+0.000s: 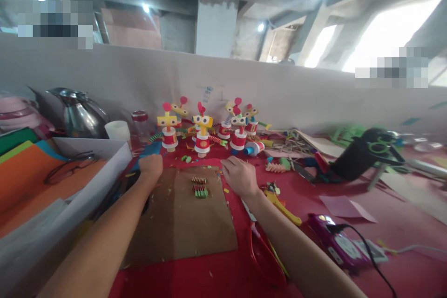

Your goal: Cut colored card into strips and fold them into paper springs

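My left hand [151, 171] is curled closed beside the upper left corner of a brown cardboard sheet [188, 228], near a piece of blue paper [150, 150]; what it holds, if anything, is hidden. Over the sheet's upper right corner is my right hand [240, 176], fingers bent and pressed together; I cannot make out anything in them. Three pleated paper strips lie on the cardboard: a brownish one [199, 180], a red one [199, 188] and a green one [201, 193]. Behind stand several paper-cup figures [202, 142] with big eyes and folded arms.
At left is a white box [111, 158] with coloured paper and glasses [71, 167], a steel jug [82, 114] behind it. Red-handled scissors [263, 256] lie under my right forearm, near a yellow-handled tool [284, 207]. Further right are a purple power strip [338, 242] and a black holder [356, 158].
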Action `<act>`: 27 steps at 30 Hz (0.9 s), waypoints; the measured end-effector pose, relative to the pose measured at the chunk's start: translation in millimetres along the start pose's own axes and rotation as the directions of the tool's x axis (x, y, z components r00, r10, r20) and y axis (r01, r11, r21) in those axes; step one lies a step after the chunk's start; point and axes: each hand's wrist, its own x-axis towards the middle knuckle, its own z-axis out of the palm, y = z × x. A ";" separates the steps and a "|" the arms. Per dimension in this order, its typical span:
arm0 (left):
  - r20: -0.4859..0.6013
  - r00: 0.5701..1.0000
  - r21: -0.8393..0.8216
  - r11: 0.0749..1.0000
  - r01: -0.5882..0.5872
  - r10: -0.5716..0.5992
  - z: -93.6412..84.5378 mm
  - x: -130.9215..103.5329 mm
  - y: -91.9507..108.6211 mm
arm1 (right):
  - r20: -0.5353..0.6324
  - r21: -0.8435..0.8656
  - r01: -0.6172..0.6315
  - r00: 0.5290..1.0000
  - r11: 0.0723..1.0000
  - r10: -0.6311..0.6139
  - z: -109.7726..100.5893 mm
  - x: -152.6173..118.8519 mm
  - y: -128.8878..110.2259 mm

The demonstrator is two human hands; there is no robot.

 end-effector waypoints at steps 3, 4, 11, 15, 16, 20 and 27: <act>-0.032 0.999 0.033 0.999 0.014 -0.013 2.8 -0.5 1.1 | -0.093 0.012 0.010 0.996 1.000 -0.009 4.3 2.2 2.0; -0.038 0.999 0.038 0.999 0.019 -0.017 3.2 -0.7 1.0 | -0.086 0.001 0.009 0.996 1.000 -0.009 5.2 3.4 2.0; -0.026 0.998 0.018 0.998 0.060 -0.059 1.4 -4.7 -0.1 | 0.391 -0.126 0.220 0.907 0.968 -0.155 10.8 10.8 -0.8; 0.009 0.994 -0.022 0.994 0.107 -0.107 -2.3 -5.0 0.9 | 0.479 -0.115 0.251 0.861 0.961 -0.168 16.3 8.9 -4.1; 0.021 0.992 -0.035 0.992 0.124 -0.123 -4.9 -5.2 -0.2 | 0.485 -0.112 0.250 0.859 0.962 -0.166 16.6 8.3 -5.6; 0.056 0.984 -0.079 0.982 0.174 -0.169 -21.1 -15.6 -15.1 | 0.493 -0.116 0.234 0.857 0.965 -0.148 11.6 8.1 -13.6; 0.050 0.997 -0.043 0.997 0.068 -0.066 -21.9 -100.5 -38.3 | 0.507 -0.133 0.110 0.861 0.985 -0.028 8.4 13.4 -27.4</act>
